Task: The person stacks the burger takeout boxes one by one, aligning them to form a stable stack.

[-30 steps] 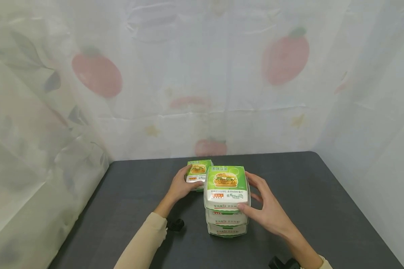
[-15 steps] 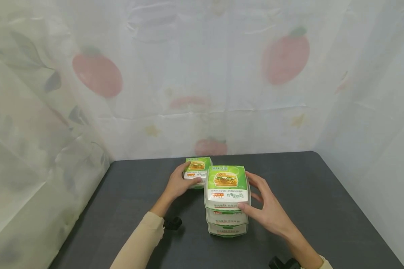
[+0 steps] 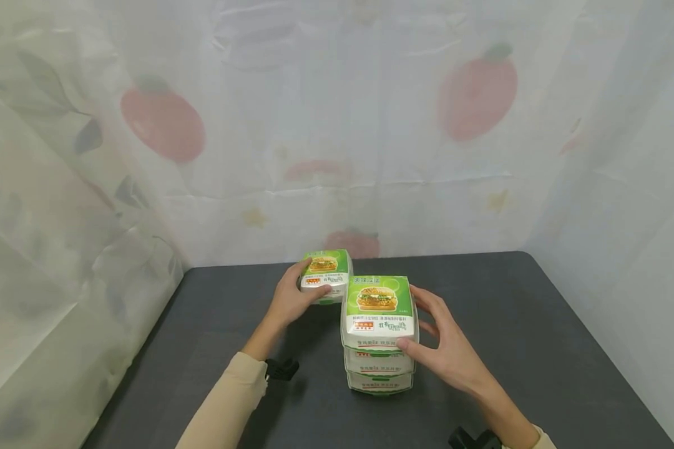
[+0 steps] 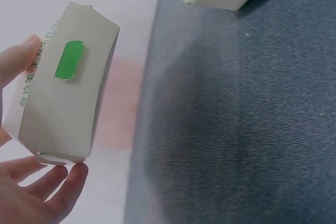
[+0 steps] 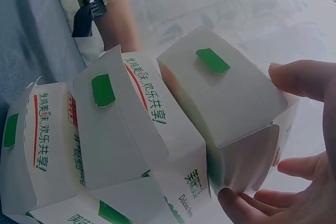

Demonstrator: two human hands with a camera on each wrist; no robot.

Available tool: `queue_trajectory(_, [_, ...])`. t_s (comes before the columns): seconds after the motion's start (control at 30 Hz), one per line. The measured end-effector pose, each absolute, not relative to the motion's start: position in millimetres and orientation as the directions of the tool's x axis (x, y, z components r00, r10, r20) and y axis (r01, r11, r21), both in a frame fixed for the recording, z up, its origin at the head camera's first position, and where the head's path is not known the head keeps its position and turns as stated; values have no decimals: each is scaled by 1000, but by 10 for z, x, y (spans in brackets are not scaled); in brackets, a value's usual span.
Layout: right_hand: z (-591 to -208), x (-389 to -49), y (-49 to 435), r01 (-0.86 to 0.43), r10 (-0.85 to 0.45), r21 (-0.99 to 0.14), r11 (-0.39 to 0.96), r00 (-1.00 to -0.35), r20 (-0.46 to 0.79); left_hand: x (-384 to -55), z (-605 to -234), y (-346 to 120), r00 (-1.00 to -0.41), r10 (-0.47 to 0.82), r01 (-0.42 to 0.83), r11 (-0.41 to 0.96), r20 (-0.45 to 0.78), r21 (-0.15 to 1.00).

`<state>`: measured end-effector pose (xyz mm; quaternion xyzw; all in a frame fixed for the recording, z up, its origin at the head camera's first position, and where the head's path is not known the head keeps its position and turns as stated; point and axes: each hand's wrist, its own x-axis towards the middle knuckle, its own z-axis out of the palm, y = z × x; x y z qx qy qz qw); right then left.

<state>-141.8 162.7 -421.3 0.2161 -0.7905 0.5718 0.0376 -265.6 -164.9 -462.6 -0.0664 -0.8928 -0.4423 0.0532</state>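
Note:
A stack of three green-and-white burger boxes stands on the dark table, its bottom box [image 3: 379,383] on the tabletop and its middle box [image 3: 372,363] above that. My right hand [image 3: 448,349] grips the top box [image 3: 379,312], thumb at the front edge and fingers along the right side. Behind the stack's left side, my left hand [image 3: 288,298] holds another burger box [image 3: 326,269] between thumb and fingers. In the left wrist view this box [image 4: 68,93] is raised, with a gap to the table. The right wrist view shows the top box [image 5: 220,93] sitting slightly askew.
The dark table [image 3: 213,324] ends at a white sheet [image 3: 337,125] with faded fruit prints. More sheeting hangs along the left [image 3: 45,249] and right sides. Black wrist cameras [image 3: 282,369] are strapped below both hands.
My left hand has lifted its burger box, which has moved upward and a little left in the head view. The right hand and the stack stay in place.

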Motion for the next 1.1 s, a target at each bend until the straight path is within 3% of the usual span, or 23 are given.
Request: queue_trajectory(1.1, [-4224,-1422,1618,-376,-305,-895,239,-904,298,-2505,-3824,-1729,-964,82,259,497,253,828])
